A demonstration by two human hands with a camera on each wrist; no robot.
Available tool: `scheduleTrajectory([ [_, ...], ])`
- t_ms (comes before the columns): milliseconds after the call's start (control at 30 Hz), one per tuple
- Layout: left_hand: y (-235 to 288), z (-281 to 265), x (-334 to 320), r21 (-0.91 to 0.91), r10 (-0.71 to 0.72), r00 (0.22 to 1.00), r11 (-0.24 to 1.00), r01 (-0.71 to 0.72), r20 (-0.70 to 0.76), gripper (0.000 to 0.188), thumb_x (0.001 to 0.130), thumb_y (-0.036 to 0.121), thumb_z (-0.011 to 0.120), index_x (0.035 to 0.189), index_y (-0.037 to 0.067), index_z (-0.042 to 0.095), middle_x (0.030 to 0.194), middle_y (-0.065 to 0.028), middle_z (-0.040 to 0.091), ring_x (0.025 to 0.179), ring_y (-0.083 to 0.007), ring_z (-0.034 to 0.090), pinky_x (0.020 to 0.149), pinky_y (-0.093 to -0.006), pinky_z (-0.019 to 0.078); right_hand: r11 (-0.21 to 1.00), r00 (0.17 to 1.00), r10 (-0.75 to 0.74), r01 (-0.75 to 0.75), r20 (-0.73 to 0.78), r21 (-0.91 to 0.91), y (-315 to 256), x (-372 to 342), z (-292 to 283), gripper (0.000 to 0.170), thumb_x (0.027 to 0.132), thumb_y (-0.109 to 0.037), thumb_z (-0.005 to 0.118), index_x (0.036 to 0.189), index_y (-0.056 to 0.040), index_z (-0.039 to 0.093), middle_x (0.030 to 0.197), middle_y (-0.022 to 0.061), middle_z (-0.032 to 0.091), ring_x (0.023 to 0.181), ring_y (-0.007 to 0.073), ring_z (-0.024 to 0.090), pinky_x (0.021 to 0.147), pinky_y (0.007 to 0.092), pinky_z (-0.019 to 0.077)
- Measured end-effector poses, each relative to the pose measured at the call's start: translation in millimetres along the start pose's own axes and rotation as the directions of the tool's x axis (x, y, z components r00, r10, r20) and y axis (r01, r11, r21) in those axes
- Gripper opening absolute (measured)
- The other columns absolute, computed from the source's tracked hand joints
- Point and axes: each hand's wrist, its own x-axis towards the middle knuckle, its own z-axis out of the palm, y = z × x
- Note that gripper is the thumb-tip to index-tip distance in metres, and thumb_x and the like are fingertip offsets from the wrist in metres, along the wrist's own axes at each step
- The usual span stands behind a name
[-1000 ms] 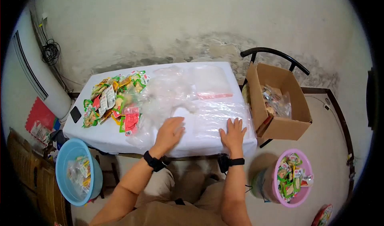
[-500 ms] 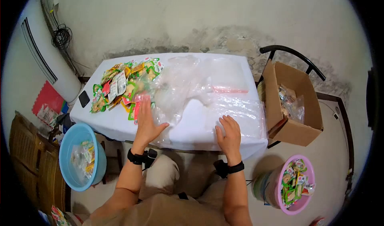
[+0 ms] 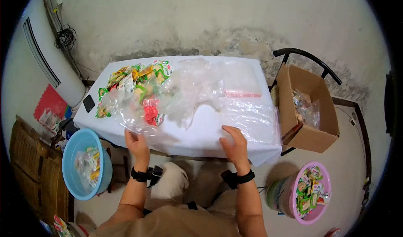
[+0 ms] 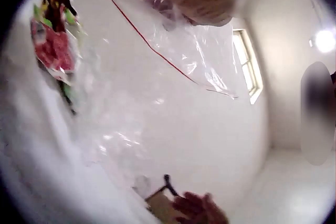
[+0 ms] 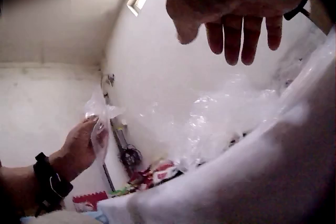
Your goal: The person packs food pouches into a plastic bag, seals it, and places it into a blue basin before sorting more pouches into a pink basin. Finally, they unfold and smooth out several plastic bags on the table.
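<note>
My left hand [image 3: 138, 146] is at the table's front edge, pinching a clear plastic bag [image 3: 126, 117]. In the left wrist view this bag [image 4: 173, 50] shows a red strip along one edge and hangs from the fingers. It overlaps part of a pile of colourful snack packets [image 3: 145, 75] in the head view, near a red packet [image 3: 151, 111]. My right hand [image 3: 236, 146] hovers by the front edge with nothing in it, and its fingers [image 5: 232, 40] extend loosely in the right wrist view. Crumpled clear bags [image 3: 195, 83] lie between the hands and the wall.
Flat clear bags [image 3: 249, 115] cover the table's right part, with a red-edged bag stack [image 3: 241, 79] behind. A cardboard box [image 3: 312, 132] stands on the right. A pink bucket [image 3: 325, 178] and blue basin [image 3: 67, 170] flank me. A phone [image 3: 88, 103] lies at the left corner.
My left hand went left to the bags by the packets, then drew back toward me with a clear bag. My right hand came off the flat bags, back toward me.
</note>
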Motion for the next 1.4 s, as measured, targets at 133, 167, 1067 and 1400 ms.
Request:
scheduleTrajectory([
  [133, 50, 75, -11, -0.027, 0.079, 0.959, 0.997, -0.074, 0.273, 0.015, 0.076, -0.004, 0.054, 0.088, 0.002, 0.049, 0.079, 0.0009, 0.047, 0.070, -0.0088, 0.045, 0.061, -0.0230, 0.0393, 0.833, 0.995, 0.061, -0.092, 0.075, 0.545, -48, 18, 2, 0.039, 0.070, -0.006, 0.066, 0.107, -0.0009, 0.055, 0.104, 0.0122, 0.059, 0.097, 0.0247, 0.056, 0.085, 0.0341, 0.0428],
  [167, 60, 101, -12, -0.089, 0.091, 0.932, 0.994, -0.064, 0.352, 0.012, 0.076, -0.002, 0.056, 0.085, 0.003, 0.049, 0.076, 0.0013, 0.047, 0.067, -0.0083, 0.044, 0.058, -0.0217, 0.0374, 0.679, 0.987, 0.144, -0.146, 0.065, 0.719, -55, 22, 1, 0.039, 0.073, -0.006, 0.064, 0.110, -0.0007, 0.053, 0.105, 0.0119, 0.058, 0.098, 0.0222, 0.055, 0.084, 0.0322, 0.0435],
  [1067, 9, 154, -32, -0.289, -0.489, 0.453, 0.375, 0.881, 0.745, 0.006, 0.084, 0.014, 0.057, 0.088, 0.010, 0.054, 0.073, 0.0047, 0.051, 0.066, -0.0017, 0.046, 0.052, -0.0165, 0.0348, 0.416, 0.812, 0.583, -0.303, 0.004, 0.857, 46, 15, -58, 0.024, 0.090, -0.020, 0.046, 0.102, -0.0010, 0.055, 0.079, 0.0124, 0.063, 0.073, 0.0145, 0.060, 0.057, 0.0234, 0.0482],
  [1400, 18, 158, -26, -0.261, -0.494, 0.591, 0.583, 0.769, 0.638, 0.009, 0.087, 0.015, 0.052, 0.083, 0.007, 0.054, 0.073, 0.0055, 0.048, 0.065, -0.0018, 0.040, 0.056, -0.0181, 0.0329, 0.582, 0.740, 0.663, -0.414, -0.114, 0.700, 71, 9, -60, 0.022, 0.089, -0.023, 0.051, 0.092, -0.0026, 0.058, 0.071, 0.0047, 0.061, 0.053, 0.0050, 0.045, 0.050, 0.0186, 0.0370],
])
